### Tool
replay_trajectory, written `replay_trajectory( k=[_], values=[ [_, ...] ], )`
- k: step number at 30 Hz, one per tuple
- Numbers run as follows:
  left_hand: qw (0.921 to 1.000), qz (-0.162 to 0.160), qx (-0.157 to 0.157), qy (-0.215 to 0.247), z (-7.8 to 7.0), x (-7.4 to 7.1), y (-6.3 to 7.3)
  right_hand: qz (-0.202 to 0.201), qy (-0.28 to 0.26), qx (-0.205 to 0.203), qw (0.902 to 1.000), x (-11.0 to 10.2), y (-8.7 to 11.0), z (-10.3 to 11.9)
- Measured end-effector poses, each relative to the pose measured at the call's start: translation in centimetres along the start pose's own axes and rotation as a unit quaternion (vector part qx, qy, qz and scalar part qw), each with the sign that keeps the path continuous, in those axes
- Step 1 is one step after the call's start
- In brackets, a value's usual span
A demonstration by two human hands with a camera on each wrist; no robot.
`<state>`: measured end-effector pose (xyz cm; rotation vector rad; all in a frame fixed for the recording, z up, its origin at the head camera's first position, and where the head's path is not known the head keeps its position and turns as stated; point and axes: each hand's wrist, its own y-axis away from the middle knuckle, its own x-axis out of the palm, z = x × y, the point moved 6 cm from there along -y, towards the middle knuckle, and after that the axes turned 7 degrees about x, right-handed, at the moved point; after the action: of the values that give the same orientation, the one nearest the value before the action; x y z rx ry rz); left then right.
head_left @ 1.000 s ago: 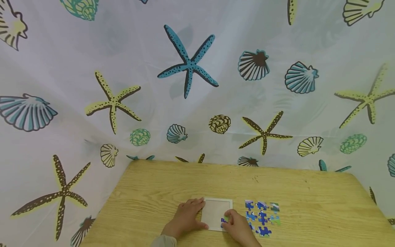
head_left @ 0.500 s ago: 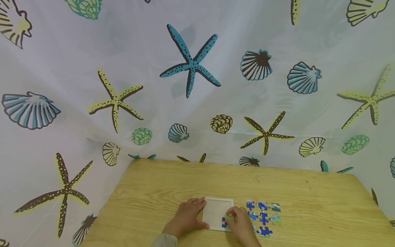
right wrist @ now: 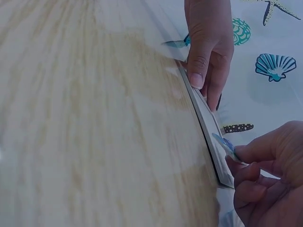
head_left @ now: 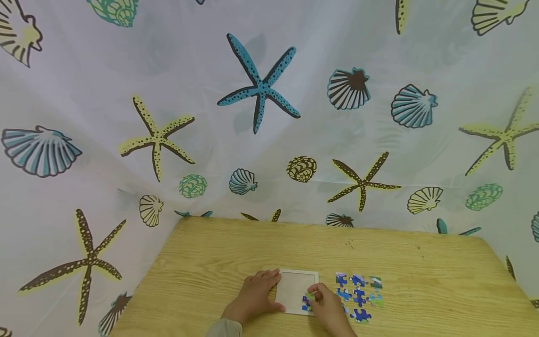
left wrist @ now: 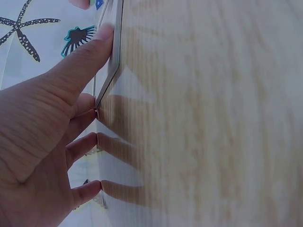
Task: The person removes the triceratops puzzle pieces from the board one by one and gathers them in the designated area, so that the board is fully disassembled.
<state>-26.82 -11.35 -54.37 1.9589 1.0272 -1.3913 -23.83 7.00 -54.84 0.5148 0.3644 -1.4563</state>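
A square puzzle tray [head_left: 300, 271] with a pale raised rim lies on the table. My left hand [head_left: 258, 296] holds the tray at its left side, thumb at the near corner and fingers toward the far corner. In the left wrist view, that thumb lies along the tray's edge while the other fingertips touch the table. Over the tray's near right corner, my right hand [head_left: 329, 308] pinches a blue and green jigsaw piece [head_left: 305, 303] between thumb and fingers. The right wrist view shows this piece [right wrist: 225, 145] tilted at the tray's rim. The fingers partly cover it.
Several loose jigsaw pieces [head_left: 359, 296] lie in rough rows right of the tray, some partly behind my right hand. The wood-grain table [head_left: 236, 248] ends at a white curtain [head_left: 202, 154] printed with shells and starfish, which surrounds its back and sides.
The right hand has shifted slightly over the tray's near right corner, still pinching the piece, which changes angle a little. The left hand stays on the tray. The head view has moved slightly.
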Motion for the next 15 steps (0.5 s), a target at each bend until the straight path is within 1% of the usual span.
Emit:
replay_trajectory(
  k=[4,9,13,15],
  values=[
    [1.0000,0.003,0.001,0.003,-0.1,0.0,0.0,0.006,-0.028,0.019,0.9994,-0.7,0.1,-0.5],
    [0.9999,0.004,0.000,0.012,0.1,0.1,0.0,0.013,-0.064,0.016,0.9977,-2.0,0.2,-1.8],
    [0.9999,0.002,-0.001,0.013,0.3,0.2,0.0,0.005,-0.084,0.021,0.9963,-3.1,0.4,-2.8],
    [0.9999,0.003,-0.002,0.014,0.3,0.2,0.0,0.003,-0.092,0.032,0.9952,-3.7,0.6,-3.2]
  ],
)
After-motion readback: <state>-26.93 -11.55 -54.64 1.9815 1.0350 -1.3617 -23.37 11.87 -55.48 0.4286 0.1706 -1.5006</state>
